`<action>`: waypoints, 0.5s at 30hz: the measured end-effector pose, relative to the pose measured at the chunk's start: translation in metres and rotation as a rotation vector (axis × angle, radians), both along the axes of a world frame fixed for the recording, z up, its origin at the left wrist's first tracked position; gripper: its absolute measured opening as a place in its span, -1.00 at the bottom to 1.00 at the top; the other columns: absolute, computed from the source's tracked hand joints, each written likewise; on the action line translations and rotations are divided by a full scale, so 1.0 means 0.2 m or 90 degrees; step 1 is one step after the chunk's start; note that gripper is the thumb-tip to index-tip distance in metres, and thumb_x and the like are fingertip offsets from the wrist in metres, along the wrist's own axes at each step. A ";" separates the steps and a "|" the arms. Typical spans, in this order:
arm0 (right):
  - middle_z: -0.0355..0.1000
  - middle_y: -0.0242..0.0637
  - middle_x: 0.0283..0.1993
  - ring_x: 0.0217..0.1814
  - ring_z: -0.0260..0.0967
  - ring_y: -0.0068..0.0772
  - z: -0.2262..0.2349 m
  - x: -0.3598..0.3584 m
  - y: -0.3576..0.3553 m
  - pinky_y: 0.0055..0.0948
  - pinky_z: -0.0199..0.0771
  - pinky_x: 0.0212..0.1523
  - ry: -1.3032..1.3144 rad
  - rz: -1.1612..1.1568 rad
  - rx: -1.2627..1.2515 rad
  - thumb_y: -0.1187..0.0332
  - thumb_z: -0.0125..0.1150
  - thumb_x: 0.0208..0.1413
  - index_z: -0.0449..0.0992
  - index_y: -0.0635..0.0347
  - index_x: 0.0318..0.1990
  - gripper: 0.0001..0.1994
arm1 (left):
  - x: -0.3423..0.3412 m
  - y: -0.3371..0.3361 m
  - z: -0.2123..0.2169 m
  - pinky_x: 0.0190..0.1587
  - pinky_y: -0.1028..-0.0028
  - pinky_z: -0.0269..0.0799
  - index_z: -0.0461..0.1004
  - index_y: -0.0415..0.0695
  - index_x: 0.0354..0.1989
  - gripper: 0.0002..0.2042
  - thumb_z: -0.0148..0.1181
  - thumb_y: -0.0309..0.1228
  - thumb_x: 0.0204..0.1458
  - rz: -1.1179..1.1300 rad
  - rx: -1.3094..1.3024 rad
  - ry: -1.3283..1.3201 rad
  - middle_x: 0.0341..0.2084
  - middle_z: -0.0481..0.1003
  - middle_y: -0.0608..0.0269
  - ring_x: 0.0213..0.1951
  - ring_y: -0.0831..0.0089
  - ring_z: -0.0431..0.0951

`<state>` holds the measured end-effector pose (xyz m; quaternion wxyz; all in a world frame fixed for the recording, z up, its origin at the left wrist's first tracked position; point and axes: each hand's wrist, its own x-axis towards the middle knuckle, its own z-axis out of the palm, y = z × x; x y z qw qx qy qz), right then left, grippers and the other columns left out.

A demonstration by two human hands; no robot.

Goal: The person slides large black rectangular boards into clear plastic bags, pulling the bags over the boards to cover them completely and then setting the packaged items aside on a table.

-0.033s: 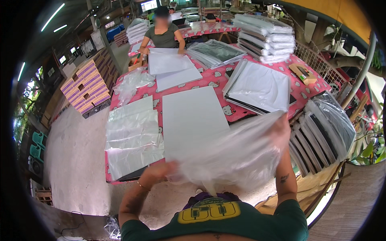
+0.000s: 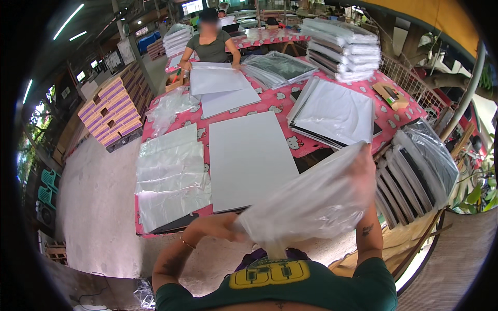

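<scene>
On the table, 1 board lies between plastic sleeves, left, and a wrapped stack, right.

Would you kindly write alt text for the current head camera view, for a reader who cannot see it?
A person's left hand and right hand hold a translucent plastic bag spread between them at the near edge of a pink cat-print table. A white board lies beyond, beside layered plastic sleeves, and a co-worker handles white sheets across the table.

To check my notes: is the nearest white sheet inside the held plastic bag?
No, most of the white sheet lies uncovered, and the right hand holds the plastic bag in front of its near right corner.
</scene>
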<state>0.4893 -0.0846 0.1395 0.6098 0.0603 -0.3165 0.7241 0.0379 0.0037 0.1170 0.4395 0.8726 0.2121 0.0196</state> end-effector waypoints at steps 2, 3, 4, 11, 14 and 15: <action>0.47 -0.30 -0.38 -0.39 0.44 -0.49 0.10 -0.09 -0.05 -0.34 0.44 -0.10 -0.122 0.039 -0.015 0.10 0.12 0.11 0.43 0.26 -0.02 -0.57 | 0.08 0.02 0.16 0.00 0.20 0.39 0.46 -0.25 -0.19 -0.71 0.19 -0.32 -0.04 0.015 -0.210 -0.075 -0.22 0.52 0.06 -0.13 0.23 0.51; 0.47 -0.29 -0.35 -0.37 0.44 -0.49 0.11 -0.10 -0.07 -0.34 0.44 -0.08 -0.255 0.042 0.016 0.05 0.07 0.13 0.39 0.28 0.02 -0.53 | 0.03 0.05 0.18 0.00 0.20 0.38 0.46 -0.23 -0.19 -0.71 0.15 -0.30 -0.02 0.153 -0.317 -0.355 -0.20 0.51 0.08 -0.13 0.26 0.51; 0.48 -0.27 -0.30 -0.35 0.45 -0.47 0.04 -0.07 -0.10 -0.34 0.43 -0.05 -0.539 -0.002 0.091 -0.01 -0.01 0.16 0.34 0.29 0.07 -0.47 | 0.01 0.08 0.22 -0.01 0.20 0.38 0.45 -0.22 -0.18 -0.71 0.12 -0.27 0.01 0.214 -0.367 -0.647 -0.18 0.50 0.10 -0.13 0.28 0.51; 0.44 -0.12 -0.10 -0.15 0.44 -0.34 0.10 -0.28 -0.06 -0.42 0.47 -0.20 -0.263 -0.190 -0.234 0.13 0.24 0.02 0.34 0.31 0.08 -0.46 | 0.01 0.09 0.18 -0.17 0.37 0.39 0.45 -0.26 -0.20 -0.68 0.12 -0.21 0.06 0.269 -0.188 -0.099 -0.28 0.49 0.24 -0.26 0.36 0.48; 0.47 -0.18 -0.18 -0.25 0.45 -0.34 -0.01 -0.15 -0.07 -0.42 0.47 -0.25 -0.156 0.103 -0.220 0.22 0.29 -0.01 0.44 0.31 -0.05 -0.58 | 0.00 0.11 0.19 -0.26 0.44 0.39 0.47 -0.23 -0.27 -0.71 0.11 -0.20 0.08 0.298 -0.387 -0.372 -0.39 0.50 0.30 -0.36 0.45 0.47; 0.48 -0.20 -0.21 -0.29 0.45 -0.34 -0.04 -0.14 -0.05 -0.40 0.48 -0.26 -0.277 0.183 -0.132 0.23 0.26 0.01 0.46 0.30 -0.09 -0.62 | -0.02 0.11 0.19 -0.27 0.45 0.38 0.48 -0.21 -0.28 -0.71 0.08 -0.20 0.10 0.371 -0.518 -0.585 -0.42 0.50 0.32 -0.39 0.48 0.46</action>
